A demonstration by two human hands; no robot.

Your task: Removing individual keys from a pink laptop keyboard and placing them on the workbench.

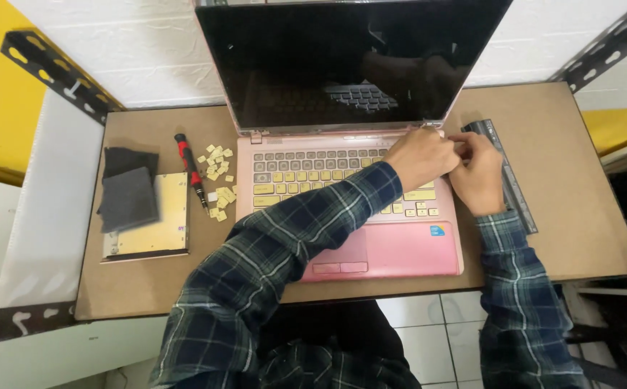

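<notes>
Now, your scene: a pink laptop (371,216) sits open on a brown board table (580,216), its screen dark.
Risk, keycaps: many caps are already off and lie in a loose pile of keycaps (218,180) at nine o'clock from the keyboard; I'd judge a brush of your left sleeve could scatter them off the table edge.
Risk, corner: both hands press together at the keyboard's two o'clock corner, near the hinge; a slip or too much force there could, I think, snap a clip or mark the frame.
Risk, screwdriver: the red-handled screwdriver (191,169) lies beside the pile and looks free to roll.
Left hand (420,157): your arm crosses the keyboard diagonally, knuckles up, fingers curled down onto the top-right keys; whether they grip anything I cannot tell.
Right hand (480,173): it comes in from five o'clock, fingers bent and touching the left hand's; any small piece pinched there is hidden.
Bar: a long dark battery bar (511,184) lies just beside the laptop at three o'clock, under your right wrist.
Far left: a flat drive (156,223) with grey cloths (127,191) on it.
</notes>
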